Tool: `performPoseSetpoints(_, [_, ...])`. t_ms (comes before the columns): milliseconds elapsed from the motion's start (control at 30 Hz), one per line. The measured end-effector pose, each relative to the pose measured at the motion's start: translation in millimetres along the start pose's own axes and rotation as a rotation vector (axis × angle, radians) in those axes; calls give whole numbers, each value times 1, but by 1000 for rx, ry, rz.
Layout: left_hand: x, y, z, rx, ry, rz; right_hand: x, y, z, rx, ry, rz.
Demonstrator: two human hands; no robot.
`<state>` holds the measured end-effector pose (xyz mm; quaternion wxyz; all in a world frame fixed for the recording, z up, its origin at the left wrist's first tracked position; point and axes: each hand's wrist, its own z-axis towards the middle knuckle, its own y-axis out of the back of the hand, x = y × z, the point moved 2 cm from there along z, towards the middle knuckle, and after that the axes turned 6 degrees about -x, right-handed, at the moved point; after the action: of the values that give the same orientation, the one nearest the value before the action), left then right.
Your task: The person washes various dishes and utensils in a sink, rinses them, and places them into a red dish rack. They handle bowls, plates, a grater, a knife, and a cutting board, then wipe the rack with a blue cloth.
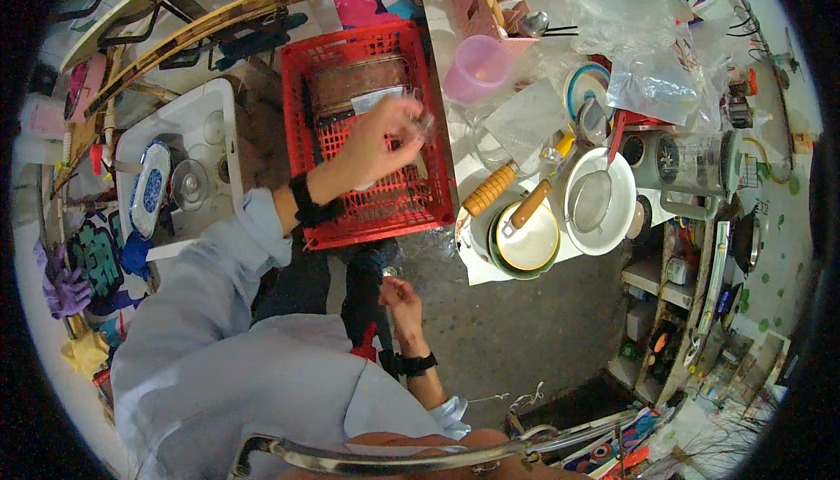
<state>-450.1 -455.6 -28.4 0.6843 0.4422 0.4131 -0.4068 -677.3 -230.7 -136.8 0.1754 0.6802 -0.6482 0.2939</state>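
Note:
My left hand (377,142) is over a red plastic basket (298,171), its fingers curled. A small shiny object (425,127), blurred, shows at the fingertips. In the basket lie a brown tray-like piece (361,83) and a pale flat piece (371,100); the hand hides part of the contents. Lower down, beside my dark trouser leg, is my right hand (401,303) with its fingers bent together. A small round shiny thing (389,272) appears just beyond those fingertips; whether they grip it cannot be told.
A white sink (230,102) holds a blue-patterned dish (151,189) and a clear lid (190,184). Right of the basket, a crowded table (476,270) bears a pink cup (478,66), nested bowls (535,244), a mesh strainer (588,201) and a blender (695,165). Shelves (663,286) stand at far right.

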Motion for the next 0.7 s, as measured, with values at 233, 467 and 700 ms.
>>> performPoseSetpoints(233, [-56, -26, 107, -62, -484, 329, 11, -2, -6, -36, 6, 52])
performPoseSetpoints(467, [-1, -19, 113, -55, -674, 344, -4, -18, -9, -156, -74, 208])
performPoseSetpoints(700, [172, 44, 60, 126, 56, 648, -20, -44, 1, -206, -84, 219])
